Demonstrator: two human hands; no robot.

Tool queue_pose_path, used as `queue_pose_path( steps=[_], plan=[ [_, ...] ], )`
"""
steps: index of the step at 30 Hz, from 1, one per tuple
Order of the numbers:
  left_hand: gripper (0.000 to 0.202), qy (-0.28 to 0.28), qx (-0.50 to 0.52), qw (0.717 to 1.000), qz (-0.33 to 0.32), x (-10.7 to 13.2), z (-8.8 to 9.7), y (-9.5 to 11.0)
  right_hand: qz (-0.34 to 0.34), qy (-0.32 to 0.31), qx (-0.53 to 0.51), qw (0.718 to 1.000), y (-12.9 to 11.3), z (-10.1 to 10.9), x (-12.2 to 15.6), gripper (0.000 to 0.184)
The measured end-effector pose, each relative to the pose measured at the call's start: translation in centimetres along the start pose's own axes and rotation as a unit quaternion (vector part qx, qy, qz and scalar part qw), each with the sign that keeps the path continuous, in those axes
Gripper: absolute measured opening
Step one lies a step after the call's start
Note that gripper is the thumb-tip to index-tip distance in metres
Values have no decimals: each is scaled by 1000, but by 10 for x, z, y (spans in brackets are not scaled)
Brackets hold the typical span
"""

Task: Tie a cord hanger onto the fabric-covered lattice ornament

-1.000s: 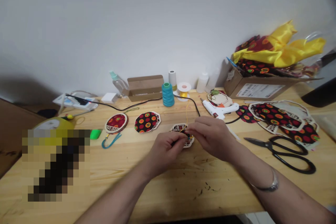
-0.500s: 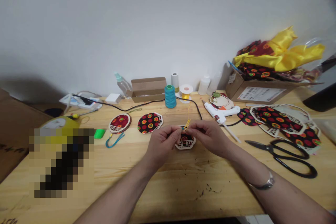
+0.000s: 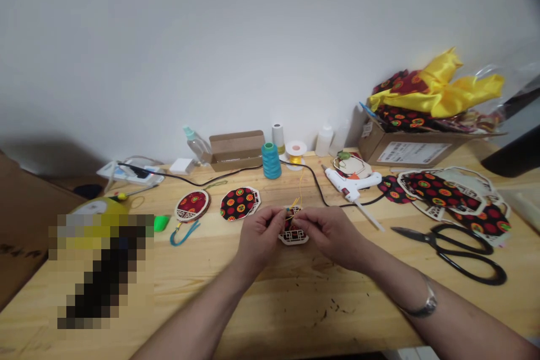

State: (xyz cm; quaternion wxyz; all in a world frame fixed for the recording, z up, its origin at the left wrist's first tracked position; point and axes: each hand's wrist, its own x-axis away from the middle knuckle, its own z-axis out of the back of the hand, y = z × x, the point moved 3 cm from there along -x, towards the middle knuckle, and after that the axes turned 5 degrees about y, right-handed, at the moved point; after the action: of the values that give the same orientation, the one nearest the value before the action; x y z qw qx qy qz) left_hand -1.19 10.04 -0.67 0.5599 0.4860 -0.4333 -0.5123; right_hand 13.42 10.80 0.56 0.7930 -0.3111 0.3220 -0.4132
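In the middle of the table, a small octagonal ornament (image 3: 294, 236) with a pale lattice frame over dark patterned fabric lies between my hands. My left hand (image 3: 262, 236) pinches at its top edge, where a bit of blue and the yellow cord (image 3: 301, 185) meet. My right hand (image 3: 333, 233) is closed, thumb and forefinger together on the yellow cord just right of that spot. Fingers partly hide the join. The cord runs back toward a white spool (image 3: 296, 149) wound with yellow.
Left of my hands lie an octagonal fabric piece (image 3: 239, 203) and a round ornament (image 3: 193, 205) with a blue loop. Behind stands a teal thread cone (image 3: 271, 161). To the right are a glue gun (image 3: 352, 181), black scissors (image 3: 449, 250) and a full cardboard box (image 3: 405, 143).
My right fingers have shifted slightly down and left over the ornament, with the cord drawn between the hands. The whole view has shifted a little. Both hands stay pinched.
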Motion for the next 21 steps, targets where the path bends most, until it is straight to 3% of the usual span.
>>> queue_pose_path(
  steps=[11,21],
  plan=[
    [17,-2,-33,999,-30,1,0,-3,37,-20,17,999,0,-3,3,30],
    [19,-4,-51,998,-39,0,-2,-6,82,-9,95,992,1,-4,5,30]
  ],
)
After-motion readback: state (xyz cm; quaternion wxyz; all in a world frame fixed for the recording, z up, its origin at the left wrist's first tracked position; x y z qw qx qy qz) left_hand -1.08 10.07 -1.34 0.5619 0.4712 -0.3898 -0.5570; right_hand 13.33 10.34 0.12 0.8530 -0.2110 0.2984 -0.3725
